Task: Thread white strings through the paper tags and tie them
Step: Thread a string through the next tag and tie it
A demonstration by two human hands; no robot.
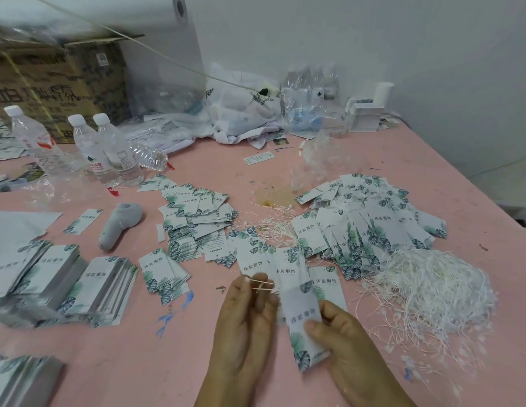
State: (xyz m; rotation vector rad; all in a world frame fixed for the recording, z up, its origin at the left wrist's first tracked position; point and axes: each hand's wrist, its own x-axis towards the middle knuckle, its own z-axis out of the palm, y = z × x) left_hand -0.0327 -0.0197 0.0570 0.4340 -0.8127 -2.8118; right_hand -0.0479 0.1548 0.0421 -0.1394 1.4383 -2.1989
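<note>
Loose strings (432, 292) right of tag pile (370, 227), bottles (106, 148) far left behind.

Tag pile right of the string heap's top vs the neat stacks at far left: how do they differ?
The right tag pile is loose and fanned out, with strings poking from it; the left stacks are squared up, with no strings visible. The pile sits beside the string heap; the stacks lie far from it. Both show the same leaf-print white tags.

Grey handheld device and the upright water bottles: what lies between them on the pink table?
In the head view, mostly bare pink table separates the grey device from the bottles; only a small red scrap lies there.
</note>
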